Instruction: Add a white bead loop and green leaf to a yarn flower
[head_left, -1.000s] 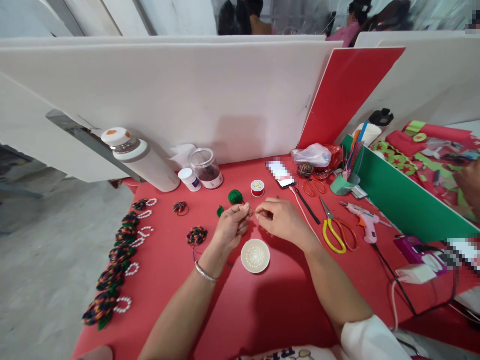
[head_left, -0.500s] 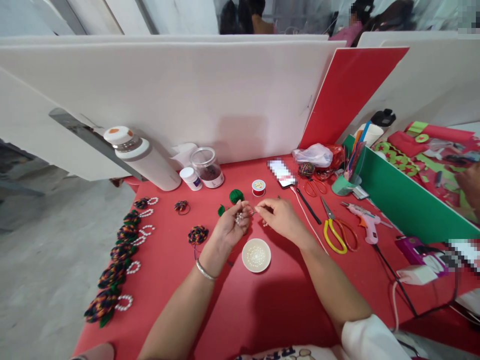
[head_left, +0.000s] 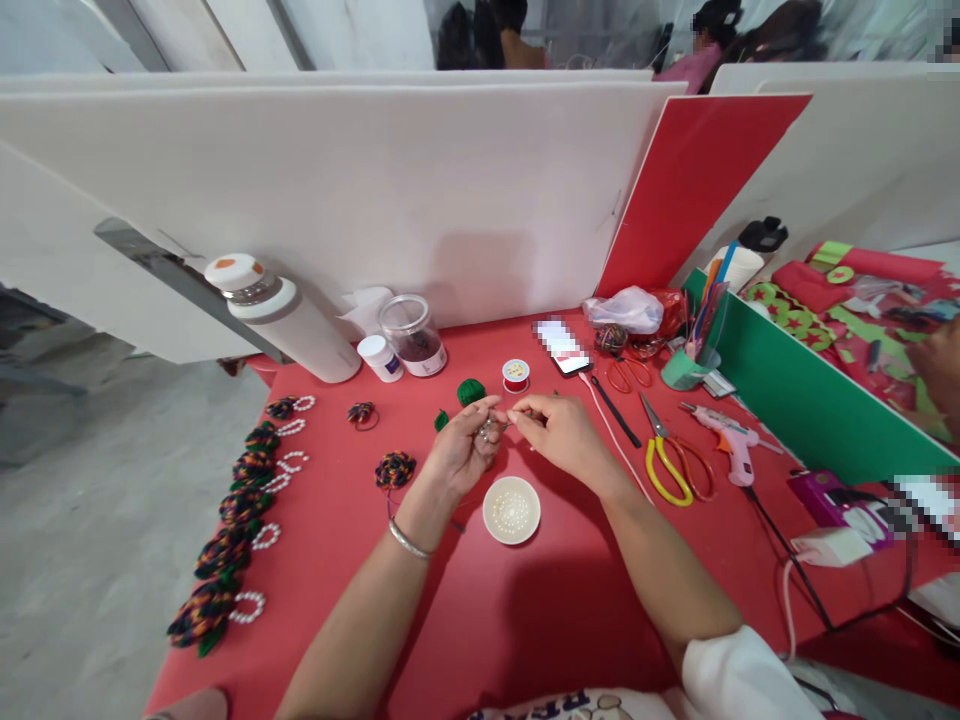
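Note:
My left hand (head_left: 469, 446) is closed around several small pearl beads (head_left: 486, 432), its fingertips pinched close to those of my right hand. My right hand (head_left: 553, 430) is closed in a pinch on something too thin to make out. Just below both hands sits a white bowl (head_left: 511, 511) with small pearl beads in it. Behind them are a green yarn ball (head_left: 471, 391) and a red thread spool (head_left: 515, 375). A multicoloured yarn piece (head_left: 394, 470) lies left of my left hand.
Yarn pieces with bead loops (head_left: 244, 504) line the left edge. A bottle (head_left: 296, 325) and jar (head_left: 414, 340) stand at the back. Scissors (head_left: 666, 460), a glue gun (head_left: 731, 438) and a green-walled box (head_left: 825, 400) are on the right, with another person's hand by the box.
The beads in my left hand have shifted slightly, and its fingers have curled a little differently. My right hand keeps its pinch near the left fingertips. The view has moved very slightly.

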